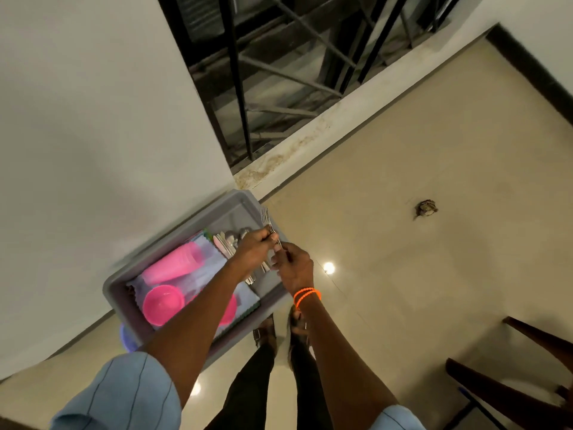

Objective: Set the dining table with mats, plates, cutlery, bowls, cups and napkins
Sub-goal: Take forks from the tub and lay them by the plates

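Both hands meet over the far right corner of a grey tub (pixel 186 225). The left hand (pixel 252 248) has its fingers curled round a small bundle of forks (pixel 267 220), tines pointing away, and the right hand (pixel 294 266) pinches the same handles from below. This looks like the cutlery-gathering step, sorting forks before carrying them off.

Just left of the hands, more cutlery (pixel 228 243) lies in the tub. Further left and nearer the body lie a pink cup (pixel 173 265) on its side and a pink bowl (pixel 162 304), on what seems a folded cloth or mat.

The next move likely calls for lifting the forks clear of the tub rim, which sits directly under the hands. The wall lies close behind the tub; to the right is open floor (pixel 434 290), with dark chair legs (pixel 508 389) well off to the right.
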